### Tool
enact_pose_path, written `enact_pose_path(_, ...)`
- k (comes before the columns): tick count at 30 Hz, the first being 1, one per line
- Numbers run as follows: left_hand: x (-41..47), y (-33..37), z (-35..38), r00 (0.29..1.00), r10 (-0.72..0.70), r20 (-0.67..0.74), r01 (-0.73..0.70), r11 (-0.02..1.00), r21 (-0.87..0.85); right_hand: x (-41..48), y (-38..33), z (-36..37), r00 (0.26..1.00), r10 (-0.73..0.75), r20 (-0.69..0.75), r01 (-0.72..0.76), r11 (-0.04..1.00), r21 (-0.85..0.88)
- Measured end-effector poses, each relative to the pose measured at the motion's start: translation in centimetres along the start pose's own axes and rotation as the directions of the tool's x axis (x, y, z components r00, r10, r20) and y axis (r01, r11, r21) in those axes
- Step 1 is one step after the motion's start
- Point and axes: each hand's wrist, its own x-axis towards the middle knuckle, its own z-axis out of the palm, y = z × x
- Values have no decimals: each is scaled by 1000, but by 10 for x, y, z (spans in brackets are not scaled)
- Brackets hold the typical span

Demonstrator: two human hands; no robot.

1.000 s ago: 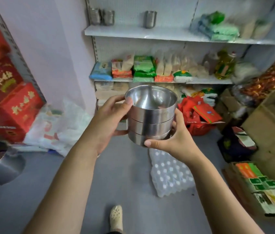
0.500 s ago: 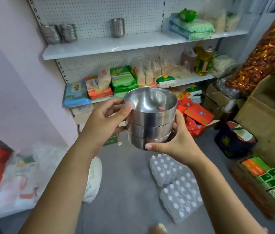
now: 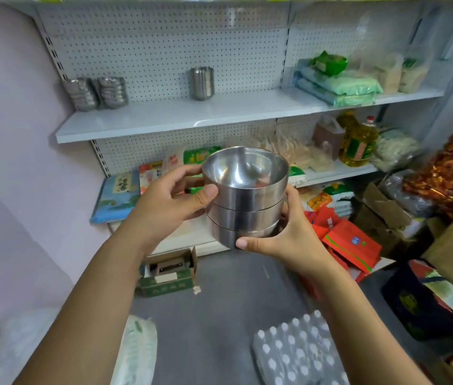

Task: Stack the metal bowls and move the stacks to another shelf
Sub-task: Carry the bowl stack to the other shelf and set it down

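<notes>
White shelf (image 3: 219, 112) carries metal bowl stacks (image 3: 113, 93) (three) and green packets (image 3: 339, 87).

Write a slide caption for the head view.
Left hand and right hand hold a stack of three metal bowls before a white shelf.

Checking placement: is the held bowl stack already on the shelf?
No, the left hand and right hand hold the stack in the air, short of the shelf.

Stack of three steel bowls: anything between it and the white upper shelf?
Nothing visible. Open air separates the stack of steel bowls from the white upper shelf, bare in front; other steel stacks sit further back.
</notes>
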Motion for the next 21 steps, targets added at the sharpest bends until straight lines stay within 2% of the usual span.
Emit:
enact_pose_path(4,66,-2,-14,997,66,-38,-63,995,78,73,15,-8,999,-26,30,26,1000,-3)
enact_pose_path(10,143,-19,-40,992,109,-58,-103,989,103,157,50,4,998,13,62,-14,1000,17)
enact_pose_path(15,215,-43,-67,964,220,-149,-186,960,211,235,77,22,999,1,49,-2,1000,31)
enact_pose_path(21,334,-53,-115,930,360,-70,-325,897,298,346,104,44,998,-28,-59,27,1000,-13)
